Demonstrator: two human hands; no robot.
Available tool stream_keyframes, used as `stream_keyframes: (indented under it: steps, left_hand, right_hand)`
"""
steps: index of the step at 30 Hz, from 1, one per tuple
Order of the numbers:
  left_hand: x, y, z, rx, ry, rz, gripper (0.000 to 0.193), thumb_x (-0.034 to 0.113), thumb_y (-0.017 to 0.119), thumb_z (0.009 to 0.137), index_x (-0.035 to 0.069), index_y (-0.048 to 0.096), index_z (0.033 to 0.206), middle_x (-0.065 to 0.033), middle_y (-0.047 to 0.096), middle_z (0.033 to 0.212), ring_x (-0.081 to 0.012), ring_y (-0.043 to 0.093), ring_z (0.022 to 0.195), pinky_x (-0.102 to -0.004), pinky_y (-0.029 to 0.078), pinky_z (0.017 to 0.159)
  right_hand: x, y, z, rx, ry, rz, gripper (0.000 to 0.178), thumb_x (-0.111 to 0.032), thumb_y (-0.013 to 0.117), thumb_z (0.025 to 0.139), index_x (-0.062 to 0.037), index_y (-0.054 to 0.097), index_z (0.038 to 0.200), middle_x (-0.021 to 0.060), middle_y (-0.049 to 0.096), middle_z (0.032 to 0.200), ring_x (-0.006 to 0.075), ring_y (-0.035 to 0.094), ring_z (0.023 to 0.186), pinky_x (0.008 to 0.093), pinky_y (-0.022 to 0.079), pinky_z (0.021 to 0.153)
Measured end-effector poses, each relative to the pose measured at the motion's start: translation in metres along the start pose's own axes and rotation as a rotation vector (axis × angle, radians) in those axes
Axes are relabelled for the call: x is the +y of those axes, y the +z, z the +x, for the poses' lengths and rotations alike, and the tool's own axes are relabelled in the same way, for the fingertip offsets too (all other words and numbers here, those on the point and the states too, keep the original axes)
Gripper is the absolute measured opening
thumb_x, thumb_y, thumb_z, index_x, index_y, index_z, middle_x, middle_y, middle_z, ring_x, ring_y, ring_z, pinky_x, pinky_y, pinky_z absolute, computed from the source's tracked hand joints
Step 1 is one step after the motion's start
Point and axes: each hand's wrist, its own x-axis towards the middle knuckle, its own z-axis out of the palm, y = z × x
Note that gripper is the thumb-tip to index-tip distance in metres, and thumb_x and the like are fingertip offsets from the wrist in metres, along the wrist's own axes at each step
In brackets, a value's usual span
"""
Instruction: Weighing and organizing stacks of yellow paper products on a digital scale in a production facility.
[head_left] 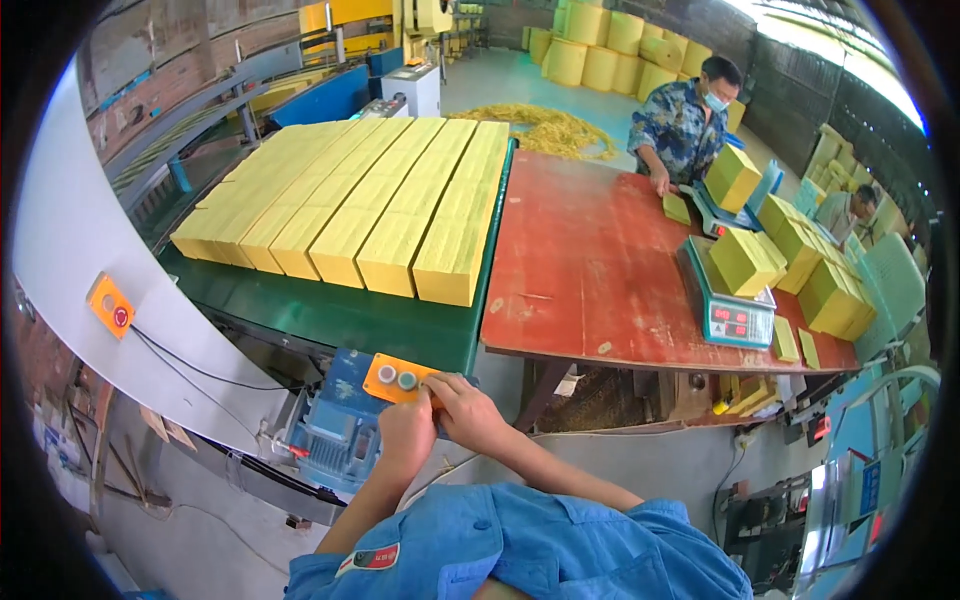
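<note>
My left hand [408,432] and my right hand [468,410] meet at the right end of an orange control box [383,378] with two round buttons. The left hand is closed, its fingers mostly hidden. The fingers of the right hand are bent in against it, and whatever lies between them is too small to make out. Under the box is a blue motor housing [340,425]. Just beyond, long yellow paper stacks [385,215] lie side by side in rows on a green conveyor belt [300,302].
A red table [570,260] adjoins the belt, bearing a digital scale [732,318] and several yellow blocks [838,300]. Behind it, a masked co-worker [690,120] reaches to a yellow piece. An orange stop-button box [110,305] is mounted on a white panel at left.
</note>
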Motion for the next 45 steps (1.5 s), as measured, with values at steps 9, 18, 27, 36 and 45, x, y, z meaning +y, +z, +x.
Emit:
stream_keyframes:
  steps: [9, 18, 27, 36, 45]
  left_hand:
    - [0.001, -0.005, 0.003, -0.051, 0.003, -0.024, 0.026, 0.008, 0.065, 0.078, 0.003, 0.063, 0.104, -0.0167, 0.064, 0.063, -0.0349, 0.065, 0.057, -0.0454, 0.051, 0.053]
    - [-0.004, -0.007, 0.003, -0.073, 0.026, -0.022, 0.031, 0.01, 0.067, 0.079, 0.002, 0.063, 0.109, -0.0157, 0.065, 0.065, -0.0339, 0.066, 0.059, -0.0455, 0.051, 0.053]
    - [0.0, -0.012, 0.005, -0.038, 0.049, 0.028, 0.029, 0.007, 0.066, 0.075, 0.004, 0.063, 0.104, -0.014, 0.064, 0.061, -0.0323, 0.066, 0.057, -0.0435, 0.052, 0.052]
    - [-0.002, -0.013, 0.005, -0.063, 0.053, 0.042, 0.029, 0.009, 0.066, 0.077, 0.004, 0.063, 0.105, -0.0144, 0.064, 0.062, -0.0325, 0.066, 0.057, -0.0441, 0.052, 0.052]
    - [-0.005, -0.008, 0.007, -0.107, 0.007, 0.007, 0.025, 0.013, 0.065, 0.083, 0.007, 0.063, 0.108, -0.0172, 0.065, 0.065, -0.0365, 0.066, 0.059, -0.0482, 0.049, 0.054]
  right_hand:
    - [-0.006, -0.005, -0.001, -0.046, 0.109, 0.029, 0.045, -0.003, 0.061, 0.079, -0.0016, 0.054, 0.124, 0.0192, 0.058, 0.128, 0.0364, 0.055, 0.12, 0.0425, 0.048, 0.098]
    - [0.0, 0.006, -0.006, 0.004, 0.07, 0.014, 0.048, -0.005, 0.064, 0.08, -0.0046, 0.054, 0.127, 0.0152, 0.058, 0.129, 0.0344, 0.056, 0.119, 0.0415, 0.05, 0.095]
    - [-0.002, 0.008, -0.008, 0.044, 0.08, 0.004, 0.047, -0.004, 0.063, 0.08, -0.0035, 0.054, 0.126, 0.0149, 0.059, 0.126, 0.0336, 0.057, 0.119, 0.0401, 0.049, 0.096]
    - [0.0, 0.01, -0.009, 0.067, 0.061, -0.005, 0.047, -0.004, 0.062, 0.08, -0.0031, 0.054, 0.126, 0.0152, 0.059, 0.125, 0.0335, 0.058, 0.117, 0.0403, 0.05, 0.095]
    - [0.0, 0.008, -0.008, 0.071, 0.082, 0.039, 0.046, -0.003, 0.06, 0.081, -0.0043, 0.054, 0.127, 0.0144, 0.06, 0.126, 0.0333, 0.058, 0.116, 0.0408, 0.05, 0.094]
